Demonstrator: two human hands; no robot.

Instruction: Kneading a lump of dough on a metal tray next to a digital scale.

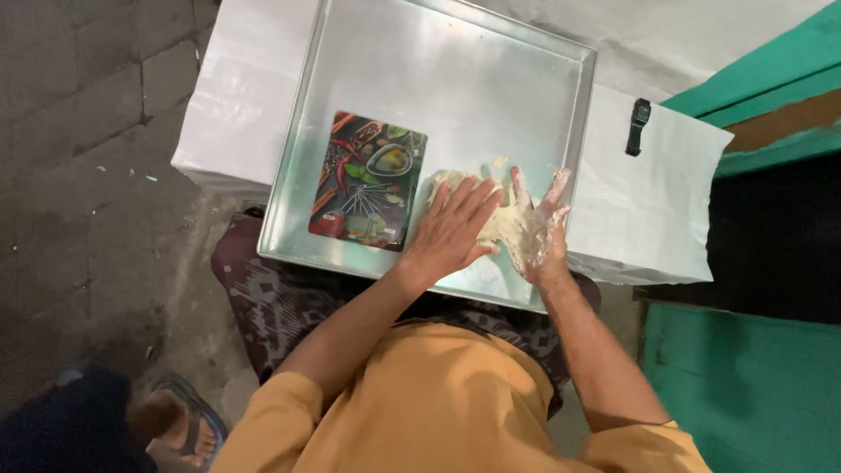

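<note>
Near the front right corner of a big square metal tray, a flattened lump of pale dough, pressed under both hands. Left hand laid flat on the dough's left part, fingers spread and pointing away from the body, grip wide open, nothing clasped. Right hand just beside it, likewise flat, fingers splayed, smeared with sticky dough, grip wide as well. Left of the dough, lying flat inside the tray, a rectangular board printed with colourful spices and vegetables, close to the left hand but apart from it. Tray resting on a table covered in white sheeting. Farther right on that sheeting, well apart from the tray, a black wristwatch.
</note>
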